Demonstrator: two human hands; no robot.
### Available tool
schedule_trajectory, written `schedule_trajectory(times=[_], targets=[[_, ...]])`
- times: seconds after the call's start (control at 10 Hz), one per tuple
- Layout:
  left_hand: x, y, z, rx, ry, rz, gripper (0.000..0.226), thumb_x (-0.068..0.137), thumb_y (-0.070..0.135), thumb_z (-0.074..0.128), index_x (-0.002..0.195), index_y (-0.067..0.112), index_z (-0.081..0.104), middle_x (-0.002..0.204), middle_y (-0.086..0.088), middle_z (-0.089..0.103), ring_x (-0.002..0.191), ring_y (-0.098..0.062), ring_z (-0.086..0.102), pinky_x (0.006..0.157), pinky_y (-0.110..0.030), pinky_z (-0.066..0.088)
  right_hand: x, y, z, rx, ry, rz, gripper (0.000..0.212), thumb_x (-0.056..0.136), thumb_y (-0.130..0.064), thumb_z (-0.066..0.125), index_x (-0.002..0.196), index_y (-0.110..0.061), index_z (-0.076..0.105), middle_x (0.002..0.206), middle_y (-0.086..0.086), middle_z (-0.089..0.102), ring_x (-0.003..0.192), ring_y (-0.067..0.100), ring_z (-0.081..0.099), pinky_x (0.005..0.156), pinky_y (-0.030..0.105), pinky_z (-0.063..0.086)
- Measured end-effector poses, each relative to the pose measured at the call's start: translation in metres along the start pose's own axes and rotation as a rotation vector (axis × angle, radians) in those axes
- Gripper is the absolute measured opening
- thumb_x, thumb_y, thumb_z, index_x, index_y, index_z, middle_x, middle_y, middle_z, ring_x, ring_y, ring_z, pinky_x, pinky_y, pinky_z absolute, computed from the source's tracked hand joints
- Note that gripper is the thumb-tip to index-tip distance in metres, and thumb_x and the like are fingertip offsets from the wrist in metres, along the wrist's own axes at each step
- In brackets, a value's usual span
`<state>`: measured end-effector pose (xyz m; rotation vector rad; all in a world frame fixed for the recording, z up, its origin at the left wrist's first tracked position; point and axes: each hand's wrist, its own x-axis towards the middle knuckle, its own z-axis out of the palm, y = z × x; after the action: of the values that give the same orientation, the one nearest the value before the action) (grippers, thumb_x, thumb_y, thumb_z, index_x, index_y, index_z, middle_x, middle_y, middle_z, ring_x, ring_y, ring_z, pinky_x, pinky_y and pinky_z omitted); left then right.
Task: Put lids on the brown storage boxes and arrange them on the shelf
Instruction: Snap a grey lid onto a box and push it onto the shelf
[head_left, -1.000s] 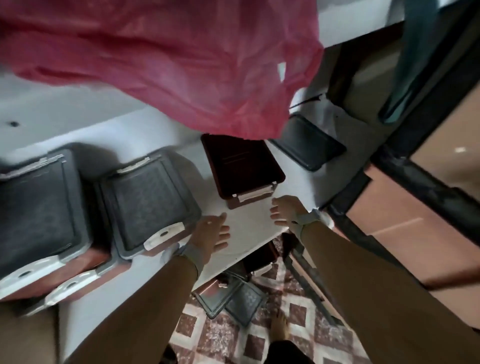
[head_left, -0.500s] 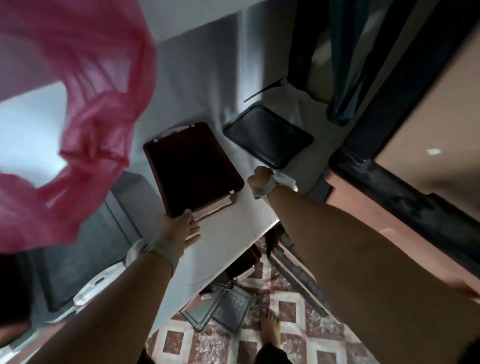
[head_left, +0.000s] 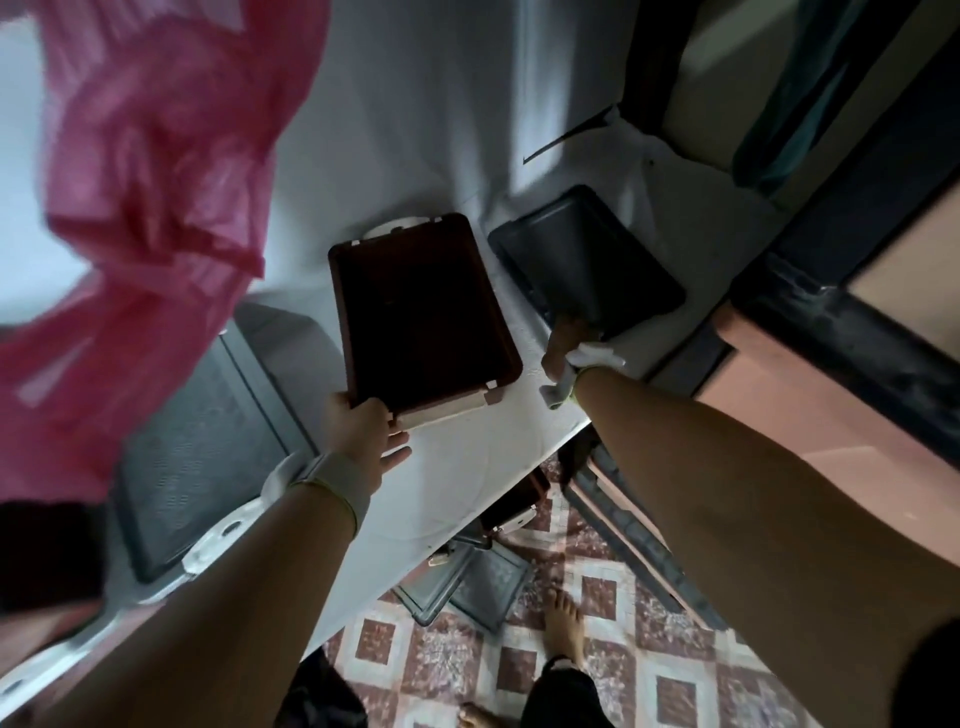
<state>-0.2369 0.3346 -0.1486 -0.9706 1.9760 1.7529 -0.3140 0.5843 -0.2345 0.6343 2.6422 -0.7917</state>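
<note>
Head view, the only one: open brown box (head_left: 423, 312) sits lidless on the white shelf (head_left: 483, 457), long axis running away from the person and tilted slightly left at the far end, pale latch (head_left: 441, 417) on the near short side. Left hand (head_left: 363, 441) is at the box's near-left corner, fingers touching the rim there, thumb out below the latch; grip reads as a light hold or brace at the corner, not a full wrap. Dark lid (head_left: 587, 270) lies flat on the shelf just right of the box, nearly touching it, rotated so its long axis points far-left to near-right. Right hand (head_left: 563, 345) is at the lid's near edge, fingers curled onto or under it; grip looks clenched on the lid edge, though the fingertips are hidden by the hand's back. Key relation: lid lies right of the box, so the right hand is the nearer one; my read is that the move needs a lift, a shift left, and a small turn to line up the two long axes. Already lidded boxes (head_left: 202, 457) stand left on the same shelf. Red plastic bag (head_left: 145, 171) hangs over the left side, blurred. More lids (head_left: 467, 582) lie on the tiled floor (head_left: 649, 649) below.
</note>
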Motion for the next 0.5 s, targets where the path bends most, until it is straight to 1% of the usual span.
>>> schedule_trajectory(times=[0.1,0.2,0.3,0.4,0.5], targets=[[-0.012,-0.009,-0.003,0.003,0.030,0.018,0.022,0.098,0.004,0.035,0.115,0.015,0.043,0.088,-0.012,0.054,0.078,-0.029,0.061,0.083,-0.046,0.058,-0.019,0.005,-0.001,-0.134,-0.008,-0.120,0.039,0.093,-0.008,0.054,0.131,0.002,0.056,0.135,0.024,0.055,0.127,0.040,0.052,0.105,0.043,0.043],[-0.013,-0.020,-0.013,0.041,0.070,0.044,0.024,0.098,0.006,0.034,0.118,0.015,0.045,0.086,-0.011,0.054,0.075,-0.028,0.057,0.081,-0.044,0.058,-0.030,0.012,-0.007,-0.212,0.012,-0.164,0.042,0.101,-0.015,0.046,0.141,-0.002,0.046,0.146,0.017,0.047,0.135,0.030,0.046,0.109,0.030,0.033],[-0.015,-0.031,-0.031,0.065,0.090,0.058,0.029,0.097,0.009,0.036,0.122,0.018,0.048,0.095,-0.014,0.057,0.070,-0.025,0.057,0.070,-0.039,0.059,-0.052,0.005,-0.016,-0.175,0.179,-0.156,0.038,0.095,-0.025,0.052,0.127,-0.004,0.054,0.130,0.019,0.059,0.119,0.035,0.059,0.091,0.036,0.046],[-0.023,-0.045,-0.051,0.145,0.078,0.073,0.036,0.095,0.008,0.038,0.125,0.023,0.052,0.114,-0.022,0.060,0.082,-0.031,0.058,0.063,-0.037,0.059,-0.072,0.004,-0.032,-0.214,0.326,-0.151,0.034,0.090,-0.029,0.057,0.111,-0.002,0.057,0.111,0.019,0.065,0.103,0.036,0.065,0.077,0.034,0.051],[-0.032,-0.049,-0.058,0.223,0.030,0.072,0.044,0.096,0.008,0.040,0.135,0.027,0.050,0.129,-0.027,0.058,0.105,-0.046,0.062,0.074,-0.048,0.061,-0.080,0.002,-0.046,-0.130,0.364,-0.110,0.024,0.089,-0.020,0.052,0.106,-0.004,0.059,0.105,0.018,0.064,0.098,0.036,0.063,0.076,0.034,0.047]])
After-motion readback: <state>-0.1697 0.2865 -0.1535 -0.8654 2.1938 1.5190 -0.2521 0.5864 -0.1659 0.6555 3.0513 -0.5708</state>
